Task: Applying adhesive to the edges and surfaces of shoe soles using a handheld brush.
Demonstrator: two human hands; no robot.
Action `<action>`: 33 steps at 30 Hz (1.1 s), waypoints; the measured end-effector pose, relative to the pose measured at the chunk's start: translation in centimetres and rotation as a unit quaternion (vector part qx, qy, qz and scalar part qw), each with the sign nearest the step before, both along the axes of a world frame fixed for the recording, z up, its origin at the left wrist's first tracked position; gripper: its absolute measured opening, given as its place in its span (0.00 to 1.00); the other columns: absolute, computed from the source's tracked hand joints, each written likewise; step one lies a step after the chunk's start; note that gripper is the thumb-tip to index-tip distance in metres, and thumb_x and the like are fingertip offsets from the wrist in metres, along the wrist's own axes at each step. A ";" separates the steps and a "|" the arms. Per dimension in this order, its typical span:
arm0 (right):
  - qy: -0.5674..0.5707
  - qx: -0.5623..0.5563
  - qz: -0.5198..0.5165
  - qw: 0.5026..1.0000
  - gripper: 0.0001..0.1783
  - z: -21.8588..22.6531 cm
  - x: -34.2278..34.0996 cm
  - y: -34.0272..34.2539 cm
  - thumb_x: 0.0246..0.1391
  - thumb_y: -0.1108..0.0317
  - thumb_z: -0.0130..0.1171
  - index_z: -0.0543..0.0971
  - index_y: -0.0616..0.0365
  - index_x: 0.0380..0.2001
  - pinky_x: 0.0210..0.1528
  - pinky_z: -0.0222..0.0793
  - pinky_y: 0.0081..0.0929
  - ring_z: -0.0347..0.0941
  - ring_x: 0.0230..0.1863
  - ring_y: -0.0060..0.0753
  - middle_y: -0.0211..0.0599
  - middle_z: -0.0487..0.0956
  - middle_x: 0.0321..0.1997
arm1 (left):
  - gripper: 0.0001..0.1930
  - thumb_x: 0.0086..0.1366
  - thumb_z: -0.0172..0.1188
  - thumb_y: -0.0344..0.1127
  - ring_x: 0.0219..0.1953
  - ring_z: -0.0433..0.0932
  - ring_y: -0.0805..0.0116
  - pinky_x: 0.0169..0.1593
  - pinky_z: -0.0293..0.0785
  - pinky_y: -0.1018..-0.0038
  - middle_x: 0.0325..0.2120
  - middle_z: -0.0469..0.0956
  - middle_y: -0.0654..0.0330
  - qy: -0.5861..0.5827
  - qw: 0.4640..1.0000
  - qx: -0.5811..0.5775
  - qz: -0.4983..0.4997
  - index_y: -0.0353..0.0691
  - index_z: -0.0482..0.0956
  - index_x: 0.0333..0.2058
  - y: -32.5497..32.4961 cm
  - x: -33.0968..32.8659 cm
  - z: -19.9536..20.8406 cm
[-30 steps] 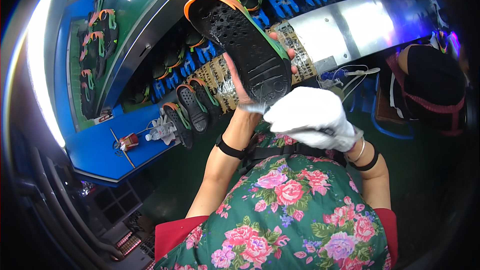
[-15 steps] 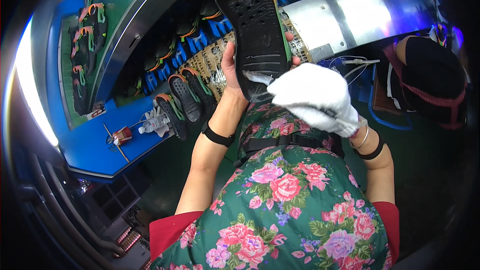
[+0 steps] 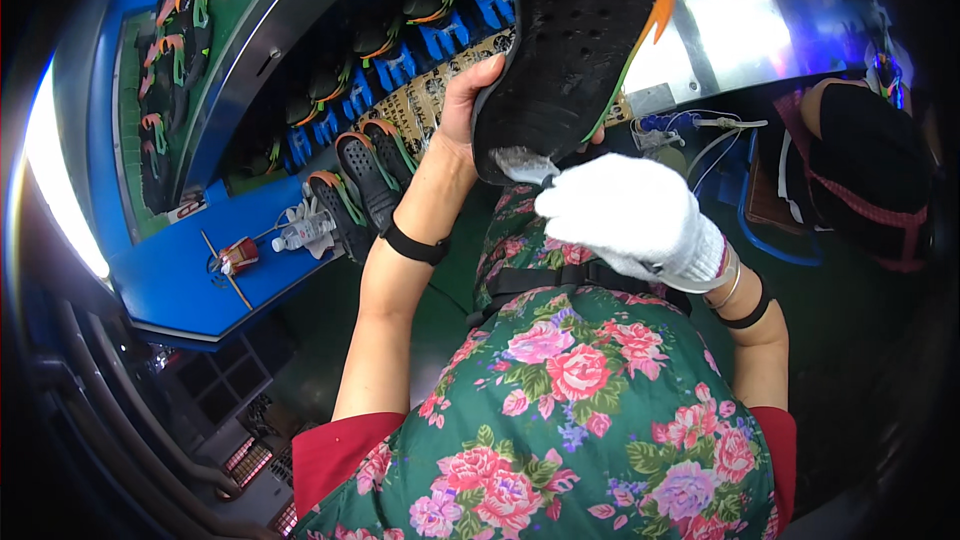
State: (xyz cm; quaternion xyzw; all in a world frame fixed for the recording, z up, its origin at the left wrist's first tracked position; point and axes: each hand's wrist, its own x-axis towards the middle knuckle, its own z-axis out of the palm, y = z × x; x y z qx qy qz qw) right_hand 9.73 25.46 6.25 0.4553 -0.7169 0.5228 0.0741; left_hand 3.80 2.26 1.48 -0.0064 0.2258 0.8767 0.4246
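My left hand (image 3: 463, 105), bare, grips a black shoe sole (image 3: 560, 60) with small holes in its upper half and an orange and green rim. The thumb lies on the sole's left edge; most of its fingers are hidden behind, with fingertips showing at the right edge. My right hand (image 3: 625, 210), in a white knit glove, is closed round a brush (image 3: 522, 164) whose handle is mostly hidden. Its pale, flat bristles touch the sole's near end, where the surface looks wet.
Several similar soles (image 3: 365, 175) stand by a blue table (image 3: 180, 285) at left, with a plastic bottle (image 3: 303, 232) and a red container (image 3: 238, 256). Behind runs a line of blue holders (image 3: 445, 37) bearing shoe parts. A person in black (image 3: 865, 150) sits at right.
The sole has shifted right and tilted, its far end leaning to the right. The brush has moved to the near end of the sole, its bristles now spread against it.
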 end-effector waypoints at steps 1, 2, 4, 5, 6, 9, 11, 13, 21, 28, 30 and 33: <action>-0.028 -0.012 0.020 0.999 0.16 0.0 0.2 0.0 0.48 0.73 0.70 0.87 0.51 0.43 0.46 0.81 0.33 0.84 0.44 0.41 0.35 0.87 0.45 | 0.49 0.63 0.57 0.63 0.64 0.69 0.34 0.67 0.67 0.42 0.65 0.63 0.29 0.031 0.999 -0.041 -0.005 0.35 0.54 0.73 -0.1 0.0 0.1; -0.048 -0.029 0.042 0.998 0.17 0.1 0.3 0.1 0.45 0.75 0.70 0.88 0.51 0.41 0.46 0.80 0.34 0.85 0.44 0.42 0.36 0.88 0.44 | 0.49 0.63 0.57 0.63 0.64 0.69 0.34 0.67 0.67 0.42 0.65 0.63 0.29 0.030 0.999 -0.041 -0.004 0.35 0.54 0.73 -0.2 0.0 0.1; -0.116 -0.060 0.073 0.989 0.14 0.3 0.0 0.8 0.45 0.75 0.71 0.88 0.52 0.39 0.45 0.80 0.34 0.85 0.43 0.42 0.36 0.88 0.41 | 0.49 0.64 0.55 0.64 0.63 0.70 0.31 0.65 0.70 0.43 0.65 0.62 0.29 0.012 1.000 -0.021 0.002 0.37 0.54 0.73 -0.1 -0.1 0.2; -0.180 -0.097 0.097 0.974 0.12 0.5 -0.2 1.3 0.45 0.75 0.72 0.89 0.53 0.36 0.45 0.80 0.34 0.85 0.42 0.41 0.36 0.88 0.39 | 0.49 0.64 0.55 0.64 0.63 0.70 0.31 0.65 0.70 0.43 0.65 0.62 0.29 -0.008 0.999 -0.029 0.023 0.37 0.54 0.73 0.0 -0.1 0.1; -0.164 -0.092 0.065 0.980 0.11 0.7 -0.3 1.5 0.44 0.75 0.73 0.89 0.53 0.35 0.44 0.80 0.34 0.85 0.42 0.41 0.36 0.88 0.38 | 0.49 0.64 0.54 0.65 0.61 0.71 0.30 0.63 0.71 0.43 0.66 0.62 0.29 0.004 1.000 0.015 0.016 0.37 0.54 0.73 0.2 -0.4 0.0; -0.074 -0.032 -0.052 0.995 0.15 1.2 -0.6 1.5 0.48 0.75 0.70 0.88 0.54 0.42 0.47 0.80 0.35 0.85 0.46 0.43 0.38 0.88 0.44 | 0.49 0.64 0.53 0.67 0.58 0.73 0.30 0.60 0.74 0.42 0.66 0.61 0.29 0.008 0.999 0.008 0.050 0.37 0.55 0.73 1.0 -0.6 -0.4; -0.010 0.012 -0.048 0.999 0.16 1.3 -0.3 0.6 0.50 0.76 0.68 0.87 0.54 0.44 0.48 0.80 0.35 0.84 0.47 0.43 0.38 0.87 0.46 | 0.49 0.65 0.52 0.68 0.54 0.75 0.31 0.56 0.77 0.43 0.65 0.62 0.30 -0.008 0.997 0.052 0.058 0.37 0.55 0.73 1.7 -0.7 -0.8; 0.004 0.037 -0.023 0.999 0.17 1.5 0.1 0.0 0.52 0.75 0.65 0.86 0.54 0.46 0.49 0.80 0.35 0.84 0.49 0.42 0.37 0.87 0.48 | 0.49 0.65 0.52 0.68 0.53 0.75 0.31 0.56 0.78 0.43 0.64 0.63 0.31 0.018 0.997 0.010 0.078 0.37 0.56 0.72 2.0 -1.8 -1.4; -0.160 -0.010 -0.025 0.987 0.15 0.8 -1.1 2.3 0.45 0.75 0.72 0.88 0.53 0.40 0.45 0.80 0.31 0.85 0.43 0.38 0.37 0.88 0.41 | 0.47 0.66 0.51 0.67 0.57 0.74 0.31 0.58 0.77 0.44 0.65 0.63 0.31 -0.012 0.996 0.042 0.077 0.37 0.57 0.72 2.3 -1.6 -2.7; -0.171 -0.095 0.031 0.980 0.12 0.5 -2.1 2.7 0.47 0.75 0.70 0.89 0.55 0.38 0.45 0.80 0.33 0.85 0.43 0.38 0.37 0.88 0.42 | 0.44 0.69 0.49 0.62 0.63 0.72 0.38 0.66 0.71 0.46 0.65 0.66 0.32 -0.020 0.992 0.120 0.030 0.33 0.58 0.71 1.7 -2.0 -3.4; -0.087 -0.015 -0.031 0.996 0.14 0.5 -2.2 2.7 0.47 0.74 0.71 0.88 0.52 0.40 0.46 0.80 0.33 0.84 0.42 0.39 0.35 0.88 0.43 | 0.41 0.70 0.48 0.60 0.63 0.74 0.39 0.65 0.72 0.46 0.64 0.67 0.33 -0.076 0.989 0.116 0.043 0.32 0.60 0.70 1.5 -2.0 -3.4; -0.107 0.021 0.055 0.993 0.14 0.2 -2.3 2.8 0.46 0.75 0.70 0.88 0.51 0.39 0.45 0.80 0.32 0.84 0.42 0.39 0.35 0.87 0.42 | 0.34 0.73 0.48 0.53 0.57 0.79 0.41 0.61 0.77 0.49 0.59 0.74 0.36 -0.127 0.988 0.077 0.048 0.29 0.66 0.65 1.5 -1.8 -2.9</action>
